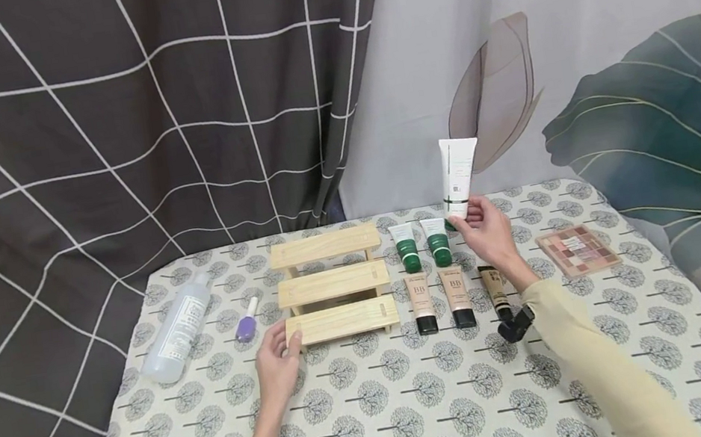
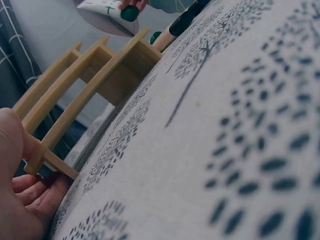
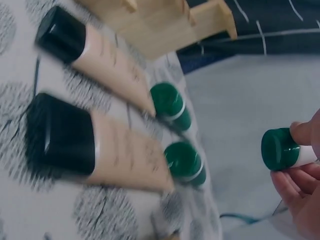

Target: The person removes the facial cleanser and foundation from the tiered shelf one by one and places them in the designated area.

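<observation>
My right hand (image 1: 490, 234) holds a white squeeze tube (image 1: 457, 171) upright above the back of the table, gripping it near its green cap (image 3: 278, 150). With my left hand (image 1: 277, 364) I grip the left end of the lowest step of a three-tier wooden shelf (image 1: 340, 321), thumb on top and fingers curled beneath in the left wrist view. Two smaller green-and-white tubes (image 1: 405, 248) lie right of the shelf. In front of them lie two beige BB cream tubes (image 1: 420, 299) with black caps, and a gold tube with a black cap (image 1: 495, 289) lies near my right wrist.
A clear bottle (image 1: 178, 331) lies at the left. Between it and the shelf is a small purple bottle with a white cap (image 1: 247, 323). A makeup palette (image 1: 577, 251) lies at the right. Curtains (image 1: 193, 121) hang behind the tree-patterned tablecloth (image 1: 435, 417).
</observation>
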The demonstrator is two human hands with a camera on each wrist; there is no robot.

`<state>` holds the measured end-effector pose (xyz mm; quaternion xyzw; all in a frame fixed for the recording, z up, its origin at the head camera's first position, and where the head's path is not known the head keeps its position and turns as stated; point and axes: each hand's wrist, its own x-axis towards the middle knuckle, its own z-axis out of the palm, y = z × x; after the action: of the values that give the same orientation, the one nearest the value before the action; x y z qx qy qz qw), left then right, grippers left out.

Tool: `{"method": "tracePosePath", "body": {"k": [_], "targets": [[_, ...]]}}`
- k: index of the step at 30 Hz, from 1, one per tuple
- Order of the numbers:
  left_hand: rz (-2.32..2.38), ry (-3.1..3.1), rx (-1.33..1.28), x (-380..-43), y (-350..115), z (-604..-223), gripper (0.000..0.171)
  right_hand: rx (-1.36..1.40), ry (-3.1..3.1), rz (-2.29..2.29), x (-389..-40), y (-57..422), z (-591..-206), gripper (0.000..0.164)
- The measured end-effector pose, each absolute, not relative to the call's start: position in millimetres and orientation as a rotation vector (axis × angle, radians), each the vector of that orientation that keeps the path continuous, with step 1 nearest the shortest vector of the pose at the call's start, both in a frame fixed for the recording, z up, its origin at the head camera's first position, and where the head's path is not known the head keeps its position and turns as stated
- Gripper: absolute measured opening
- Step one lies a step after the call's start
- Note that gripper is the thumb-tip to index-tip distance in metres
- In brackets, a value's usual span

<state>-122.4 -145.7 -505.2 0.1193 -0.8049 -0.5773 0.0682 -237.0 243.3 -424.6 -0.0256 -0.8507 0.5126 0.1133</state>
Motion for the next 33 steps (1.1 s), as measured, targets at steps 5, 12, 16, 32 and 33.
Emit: {"method": "tracePosePath", "body": {"k": [5, 12, 16, 32, 33], "targets": [[-1.737, -2.424, 0.354, -122, -146, -504, 0.045, -0.128, -2.581, 1.474, -232, 260, -438, 0.056], [-1.726, -2.432, 0.366, -123, -146, -505, 0.045, -0.176, -2.651, 1.374, -233, 277, -459, 0.05], [-1.737, -2.426, 0.362, -123, -147, -506, 0.045, -0.192, -2.689, 1.313, -234, 283, -466, 0.047], [-1.771, -2.405, 0.363, -124, -146, -506, 0.045, -0.401, -2.955, 1.15, -246, 285, -462, 0.048], [-1.764, -2.408, 0.363, -124, -146, -506, 0.045, -0.399, -2.972, 1.126, -246, 285, -460, 0.047]]}}
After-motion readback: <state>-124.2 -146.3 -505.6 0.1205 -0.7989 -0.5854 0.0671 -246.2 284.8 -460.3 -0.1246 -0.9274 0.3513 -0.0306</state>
